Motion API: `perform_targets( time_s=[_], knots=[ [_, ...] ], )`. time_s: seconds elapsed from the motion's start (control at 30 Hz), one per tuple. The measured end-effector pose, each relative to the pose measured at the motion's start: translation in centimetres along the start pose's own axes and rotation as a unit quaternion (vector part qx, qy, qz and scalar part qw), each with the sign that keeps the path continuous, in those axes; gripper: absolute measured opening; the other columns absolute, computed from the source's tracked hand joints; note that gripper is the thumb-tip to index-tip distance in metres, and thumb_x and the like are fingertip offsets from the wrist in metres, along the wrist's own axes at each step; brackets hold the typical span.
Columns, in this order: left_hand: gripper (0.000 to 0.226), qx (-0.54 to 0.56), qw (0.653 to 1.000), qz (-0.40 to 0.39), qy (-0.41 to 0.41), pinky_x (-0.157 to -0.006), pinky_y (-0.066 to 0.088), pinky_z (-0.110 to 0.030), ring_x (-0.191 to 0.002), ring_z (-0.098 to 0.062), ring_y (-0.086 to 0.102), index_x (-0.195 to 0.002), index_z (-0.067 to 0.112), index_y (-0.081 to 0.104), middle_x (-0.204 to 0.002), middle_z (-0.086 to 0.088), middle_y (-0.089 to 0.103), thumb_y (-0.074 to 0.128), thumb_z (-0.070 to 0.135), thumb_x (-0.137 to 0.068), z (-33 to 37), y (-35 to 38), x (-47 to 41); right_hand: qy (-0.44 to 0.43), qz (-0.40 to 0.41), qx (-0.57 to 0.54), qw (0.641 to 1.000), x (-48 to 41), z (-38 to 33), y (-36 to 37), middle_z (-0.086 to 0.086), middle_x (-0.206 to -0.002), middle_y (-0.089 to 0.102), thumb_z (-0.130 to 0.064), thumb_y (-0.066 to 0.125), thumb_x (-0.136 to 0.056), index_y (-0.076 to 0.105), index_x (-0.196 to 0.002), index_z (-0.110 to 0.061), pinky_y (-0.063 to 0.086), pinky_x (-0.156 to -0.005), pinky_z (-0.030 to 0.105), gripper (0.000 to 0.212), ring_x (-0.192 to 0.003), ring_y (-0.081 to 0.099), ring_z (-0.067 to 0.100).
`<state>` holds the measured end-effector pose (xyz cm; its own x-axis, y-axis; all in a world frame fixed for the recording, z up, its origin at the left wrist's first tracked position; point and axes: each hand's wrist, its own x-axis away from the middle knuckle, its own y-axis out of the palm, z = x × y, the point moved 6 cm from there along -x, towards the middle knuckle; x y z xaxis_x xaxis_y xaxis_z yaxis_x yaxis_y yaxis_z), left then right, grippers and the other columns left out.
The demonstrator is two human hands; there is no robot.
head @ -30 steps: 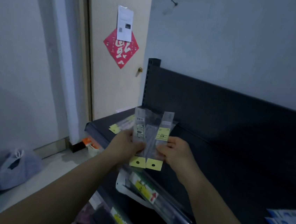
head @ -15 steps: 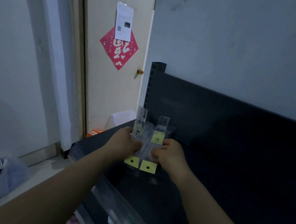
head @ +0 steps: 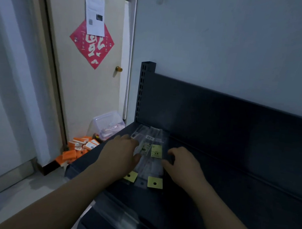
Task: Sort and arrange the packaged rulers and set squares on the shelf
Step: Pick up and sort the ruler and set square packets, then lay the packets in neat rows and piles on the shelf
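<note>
Several clear packaged rulers (head: 152,151) with yellow header tabs (head: 155,183) lie flat, side by side, at the left end of the dark shelf (head: 222,192). My left hand (head: 121,154) rests palm down on the left packs, with its thumb on the middle one. To the right of the packs is my right hand (head: 184,166), fingers loosely curled, its thumb at the edge of the rightmost pack. No set squares show.
The shelf's dark back panel (head: 220,121) and slotted upright post (head: 142,87) stand just behind the packs. Beyond the shelf's left end, a clear plastic box (head: 106,124) and scattered orange boxes (head: 77,149) sit on the floor by a door (head: 85,92). A lower shelf (head: 116,220) holds more clear packs.
Both hands carried the ruler packs forward and down and laid them flat on the shelf's left end. The fingers have loosened from the packs, and my view has swung left.
</note>
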<state>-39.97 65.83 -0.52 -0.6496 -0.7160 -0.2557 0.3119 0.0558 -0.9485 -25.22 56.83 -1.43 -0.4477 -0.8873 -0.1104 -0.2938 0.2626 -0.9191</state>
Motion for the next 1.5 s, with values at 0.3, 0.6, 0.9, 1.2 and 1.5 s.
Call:
perform_targets(
  time_s=[0.3, 0.6, 0.9, 1.2, 1.5],
  knots=[
    [0.040, 0.093, 0.984, -0.004, 0.151, -0.093, 0.041, -0.029, -0.114, -0.017, 0.051, -0.125, 0.024, 0.058, -0.123, 0.004, 0.057, 0.041, 0.045, -0.096, 5.6, -0.4, 2.1, 0.044, 0.098, 0.014, 0.994, 5.8, 1.7, -2.5, -0.001, -0.142, 0.045, -0.036, 0.052, -0.095, 0.043, -0.140, -0.015, 0.034, -0.104, 0.023, 0.051, -0.125, 0.046, 0.014],
    [0.042, 0.139, 0.954, -0.010, 0.266, -0.098, 0.040, -0.023, -0.117, -0.009, 0.049, -0.131, 0.030, 0.050, -0.128, 0.011, 0.054, 0.040, 0.049, -0.096, 15.0, 1.3, 5.2, 0.138, 0.167, 0.051, 0.975, 15.9, 7.3, -6.1, -0.003, -0.139, 0.049, -0.038, 0.052, -0.094, 0.046, -0.138, -0.017, 0.025, -0.108, 0.018, 0.049, -0.125, 0.045, 0.010],
    [0.041, 0.173, 0.916, -0.035, 0.360, -0.094, 0.038, -0.021, -0.115, -0.008, 0.049, -0.131, 0.033, 0.050, -0.127, 0.014, 0.053, 0.041, 0.050, -0.095, 28.6, 2.1, 9.6, 0.264, 0.200, 0.073, 0.941, 26.8, 16.9, -11.3, 0.000, -0.130, 0.058, -0.036, 0.057, -0.091, 0.053, -0.132, -0.019, 0.040, -0.100, 0.029, 0.044, -0.118, 0.052, 0.019],
    [0.035, 0.197, 0.892, -0.068, 0.400, -0.092, 0.043, -0.030, -0.112, -0.013, 0.053, -0.123, 0.029, 0.057, -0.121, 0.008, 0.059, 0.047, 0.045, -0.094, 45.9, 4.2, 14.8, 0.323, 0.193, 0.088, 0.922, 38.5, 28.8, -17.9, -0.002, -0.140, 0.050, -0.039, 0.053, -0.094, 0.045, -0.139, -0.019, 0.029, -0.113, 0.029, 0.050, -0.127, 0.046, 0.012],
    [0.038, 0.173, 0.868, -0.106, 0.454, -0.092, 0.044, -0.033, -0.109, -0.015, 0.053, -0.126, 0.024, 0.054, -0.118, 0.003, 0.058, 0.045, 0.044, -0.095, 58.8, 6.6, 16.1, 0.366, 0.198, 0.105, 0.903, 44.9, 38.5, -21.7, 0.000, -0.137, 0.054, -0.040, 0.054, -0.092, 0.048, -0.137, -0.017, 0.032, -0.111, 0.030, 0.051, -0.125, 0.049, 0.015]
  ],
)
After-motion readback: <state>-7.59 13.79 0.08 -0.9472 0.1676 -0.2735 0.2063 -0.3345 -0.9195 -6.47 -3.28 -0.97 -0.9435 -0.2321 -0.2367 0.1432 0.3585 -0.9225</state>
